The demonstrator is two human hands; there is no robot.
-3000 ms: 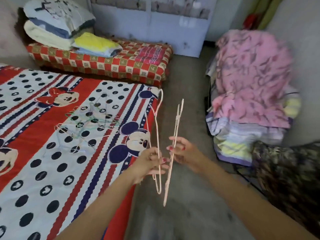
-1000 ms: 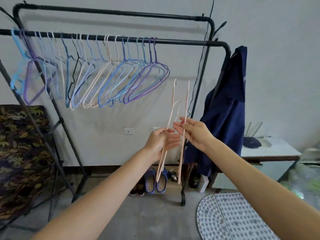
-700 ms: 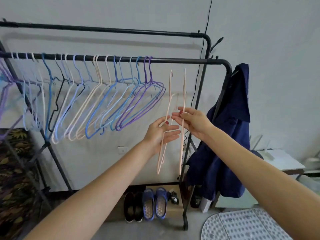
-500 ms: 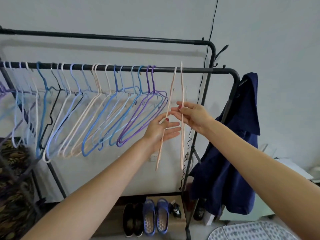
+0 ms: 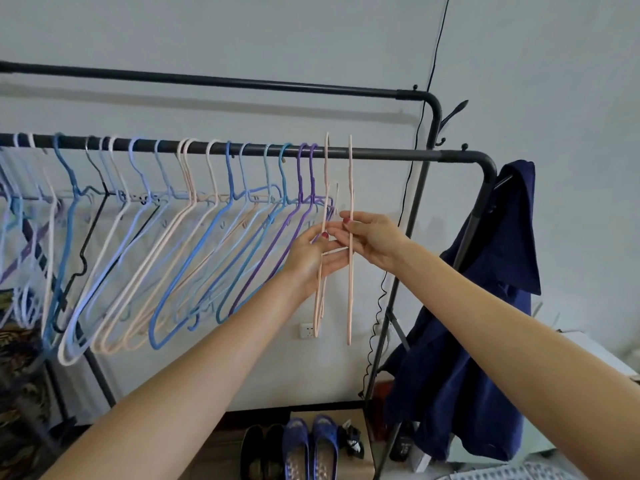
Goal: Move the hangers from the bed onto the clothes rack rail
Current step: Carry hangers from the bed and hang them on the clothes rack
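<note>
Head view: the front black metal rail [image 5: 388, 155] of the clothes rack runs level to a rounded corner at its right end. From the two purple hangers [image 5: 304, 188] to that corner the bar is bare, apart from the tops of two thin pale-pink wire hangers seen edge-on. The left pink hanger [image 5: 320, 271] is pinched between the thumb and fingers of the left hand [image 5: 311, 258]; its hook tip crosses the rail. The right pink hanger [image 5: 350, 289] is gripped by the fingers of the right hand [image 5: 374, 237], its hook tip just above the bar. Whether either hook sits over the rail cannot be told. A row of blue, white, peach and black hangers [image 5: 156, 237] crowds the left stretch. A navy cloth garment [image 5: 485, 306] drapes from the right corner post.
</note>
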